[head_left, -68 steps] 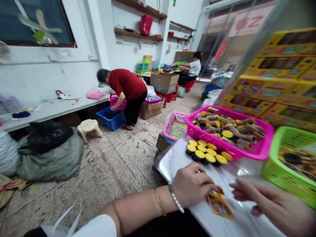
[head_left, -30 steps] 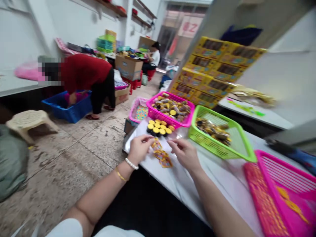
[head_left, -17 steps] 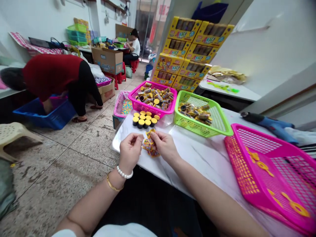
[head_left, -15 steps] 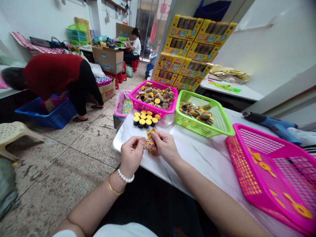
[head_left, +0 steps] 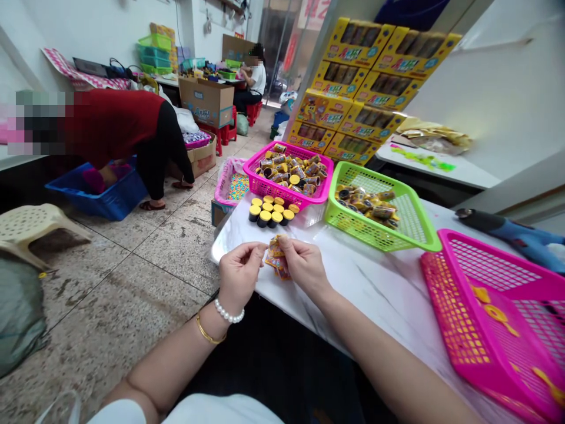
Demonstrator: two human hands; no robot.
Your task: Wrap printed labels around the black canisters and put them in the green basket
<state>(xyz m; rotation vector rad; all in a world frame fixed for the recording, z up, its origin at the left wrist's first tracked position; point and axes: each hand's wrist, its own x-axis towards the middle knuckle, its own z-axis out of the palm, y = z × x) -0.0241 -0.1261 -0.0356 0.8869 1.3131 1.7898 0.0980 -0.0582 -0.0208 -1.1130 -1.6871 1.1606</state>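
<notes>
Over the table's front edge, my right hand (head_left: 304, 259) pinches a few small yellow printed wrappers (head_left: 277, 259) between thumb and fingers. Close on their left side is my left hand (head_left: 242, 268), its thumb and forefinger pressed together at the wrappers' edge; whether it grips one of them is too small to make out. Just beyond the hands, several black tubs with yellow lids (head_left: 270, 212) stand grouped upright on the white table (head_left: 353, 282). Behind them sits a pink basket (head_left: 324, 194) heaped with small printed tubs.
A green basket (head_left: 384, 235) holds more printed tubs. At right, a pink basket (head_left: 459, 347) contains yellow plastic pieces, near a blue heat gun (head_left: 507, 227). Yellow boxes (head_left: 353, 41) are stacked behind. Left, a person in red (head_left: 119, 118) bends over a blue bin (head_left: 101, 203); another person (head_left: 256, 76) sits farther back.
The view has swung slightly left, so the scene sits farther right. My left hand has drawn a little away from the wrappers, which stay in my right hand.
</notes>
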